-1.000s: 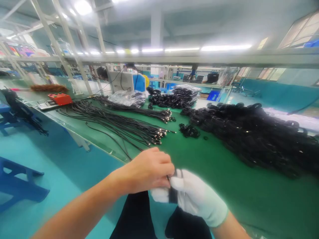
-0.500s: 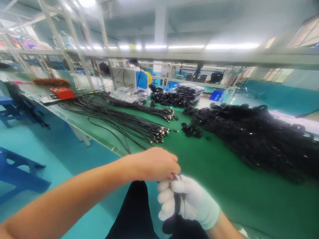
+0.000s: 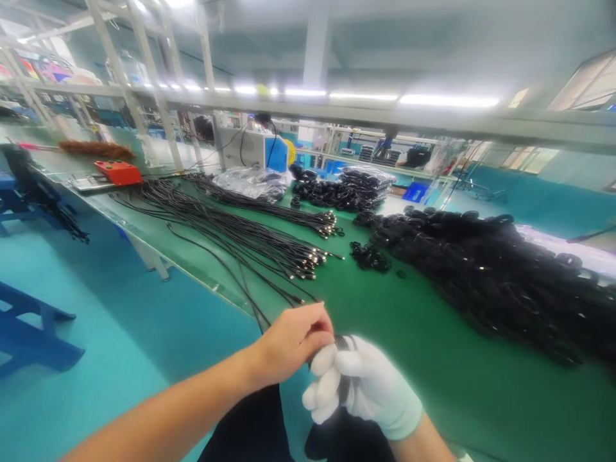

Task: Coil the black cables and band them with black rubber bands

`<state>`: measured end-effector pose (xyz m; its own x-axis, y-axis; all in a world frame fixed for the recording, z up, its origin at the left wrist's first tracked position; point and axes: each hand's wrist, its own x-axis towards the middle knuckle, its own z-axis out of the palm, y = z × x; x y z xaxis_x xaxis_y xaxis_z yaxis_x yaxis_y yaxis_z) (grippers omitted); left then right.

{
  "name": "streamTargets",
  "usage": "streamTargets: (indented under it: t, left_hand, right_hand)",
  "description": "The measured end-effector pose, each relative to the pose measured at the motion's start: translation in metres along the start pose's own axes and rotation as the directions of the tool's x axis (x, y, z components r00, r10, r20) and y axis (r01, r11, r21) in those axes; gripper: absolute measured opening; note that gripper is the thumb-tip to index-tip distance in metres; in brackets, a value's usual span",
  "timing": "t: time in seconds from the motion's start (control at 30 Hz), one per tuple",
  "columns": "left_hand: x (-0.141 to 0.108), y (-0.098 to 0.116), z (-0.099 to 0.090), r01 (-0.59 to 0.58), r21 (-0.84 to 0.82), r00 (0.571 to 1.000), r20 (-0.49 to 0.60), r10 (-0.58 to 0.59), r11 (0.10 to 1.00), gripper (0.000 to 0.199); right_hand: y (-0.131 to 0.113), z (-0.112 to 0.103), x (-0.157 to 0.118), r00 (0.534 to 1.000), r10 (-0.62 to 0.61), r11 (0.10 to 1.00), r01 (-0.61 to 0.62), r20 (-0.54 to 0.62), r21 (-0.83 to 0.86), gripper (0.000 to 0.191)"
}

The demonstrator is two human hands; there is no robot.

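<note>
Blk cable bundle [image 3: 343, 342], strands parallel, partly hidden; R hand [image 3: 373, 385] grip clamped on it, L hand [image 3: 291, 340] grip: can't tell.

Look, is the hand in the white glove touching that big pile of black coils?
Apart: the head view shows green tabletop between the right hand and the pile.

Red device [image 3: 118, 172], brown duster [image 3: 97, 150], blue stool [image 3: 38, 327], white shelf frame [image 3: 337, 109]

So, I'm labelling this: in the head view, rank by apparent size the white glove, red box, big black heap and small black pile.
1. Big black heap
2. White glove
3. Red box and small black pile: too alike to rank
</note>
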<state>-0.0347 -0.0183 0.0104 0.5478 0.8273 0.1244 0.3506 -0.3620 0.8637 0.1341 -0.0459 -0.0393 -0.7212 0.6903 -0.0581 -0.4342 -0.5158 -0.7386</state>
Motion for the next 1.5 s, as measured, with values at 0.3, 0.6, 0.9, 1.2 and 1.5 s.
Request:
streamTargets:
  t: [0.3,0.6,0.9,1.2,1.5]
  left_hand:
    - [-0.004,-0.015,0.016,0.087,-0.587,0.992,-0.020,-0.122,0.805,0.010]
    - [-0.008,-0.019,0.017,-0.010,-0.407,1.000,-0.026,0.000,0.914,0.016]
    - [-0.019,-0.014,0.021,-0.078,-0.168,0.996,-0.054,0.070,0.983,0.016]
    - [-0.023,-0.014,0.043,-0.459,-0.015,0.803,-0.434,0.408,0.888,0.022]
    - [-0.020,-0.005,0.034,-0.432,0.025,0.839,-0.357,0.411,0.902,0.030]
  right_hand:
    - [-0.019,0.009,0.007,0.991,-0.035,0.987,0.055,0.131,-0.149,0.028]
    - [-0.031,0.022,0.004,0.995,0.009,0.968,0.016,0.099,-0.251,0.024]
    - [-0.038,0.027,0.001,0.972,0.133,0.926,-0.053,0.192,-0.374,0.029]
    - [-0.054,0.036,-0.007,0.973,0.205,0.795,-0.104,0.103,-0.598,0.031]
    - [-0.055,0.041,-0.008,0.995,0.103,0.789,-0.074,0.012,-0.610,0.020]
